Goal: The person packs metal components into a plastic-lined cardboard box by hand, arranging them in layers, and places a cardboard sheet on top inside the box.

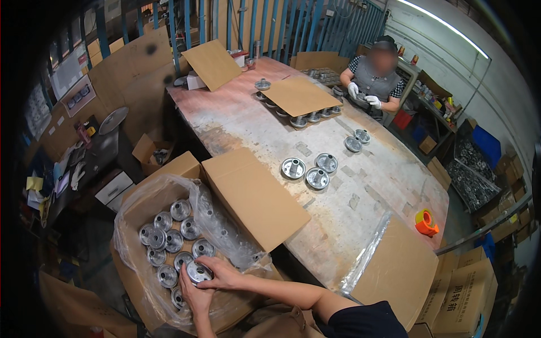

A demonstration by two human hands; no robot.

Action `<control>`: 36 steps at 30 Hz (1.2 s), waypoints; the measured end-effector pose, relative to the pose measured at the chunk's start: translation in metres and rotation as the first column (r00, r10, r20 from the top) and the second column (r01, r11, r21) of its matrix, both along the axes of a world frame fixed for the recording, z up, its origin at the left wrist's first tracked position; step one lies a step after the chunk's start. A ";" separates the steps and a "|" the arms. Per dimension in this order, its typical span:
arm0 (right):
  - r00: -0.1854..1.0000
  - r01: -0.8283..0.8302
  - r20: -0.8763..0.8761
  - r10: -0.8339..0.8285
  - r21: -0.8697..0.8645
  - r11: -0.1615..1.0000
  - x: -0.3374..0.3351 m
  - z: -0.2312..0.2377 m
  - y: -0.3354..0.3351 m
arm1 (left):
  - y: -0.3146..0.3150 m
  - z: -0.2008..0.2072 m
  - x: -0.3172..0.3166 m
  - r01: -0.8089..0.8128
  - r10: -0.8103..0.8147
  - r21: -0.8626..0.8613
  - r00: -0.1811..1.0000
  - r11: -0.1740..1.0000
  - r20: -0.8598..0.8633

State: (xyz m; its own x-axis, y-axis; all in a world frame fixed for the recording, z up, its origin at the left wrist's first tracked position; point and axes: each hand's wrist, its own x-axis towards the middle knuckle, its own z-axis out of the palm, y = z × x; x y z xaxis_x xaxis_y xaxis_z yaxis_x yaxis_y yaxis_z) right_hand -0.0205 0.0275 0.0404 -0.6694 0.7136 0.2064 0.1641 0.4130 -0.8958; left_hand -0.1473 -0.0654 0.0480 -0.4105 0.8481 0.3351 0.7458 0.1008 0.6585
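Observation:
Both my hands are closed round a silver round metal part with a raised hub at its centre. My left hand grips its near left edge, and my right hand holds it from the right, fingers over the rim. They are above an open cardboard box lined with a clear plastic bag. Inside the box lie several similar metal parts, loosely layered. One part rests on top of others. Some parts at the near end are partly hidden by my hands and the plastic.
On the large worktable stand several more metal parts, with others under a cardboard sheet. A box flap leans over the table's edge. An orange tape dispenser sits at the right. Across the table, a gloved co-worker handles something.

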 end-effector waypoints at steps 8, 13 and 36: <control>0.998 -0.061 -0.024 0.061 -0.019 0.998 -0.006 -0.007 0.004 | -0.002 -0.001 -0.005 -0.039 0.039 -0.053 0.999 0.998 0.010; 0.999 -0.032 -0.009 0.032 -0.053 0.998 -0.009 0.001 0.003 | -0.003 0.000 -0.008 -0.028 0.030 -0.033 0.997 0.999 0.075; 0.998 0.032 0.057 -0.032 -0.005 0.999 -0.001 0.000 0.003 | 0.002 0.001 -0.002 0.027 -0.023 -0.075 0.998 0.997 0.056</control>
State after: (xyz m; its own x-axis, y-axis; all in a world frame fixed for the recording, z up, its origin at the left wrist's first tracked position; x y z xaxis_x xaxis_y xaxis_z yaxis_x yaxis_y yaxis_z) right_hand -0.0211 0.0302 0.0408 -0.6568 0.7361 0.1640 0.2280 0.4011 -0.8872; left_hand -0.1495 -0.0637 0.0491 -0.4051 0.8803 0.2470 0.7115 0.1338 0.6898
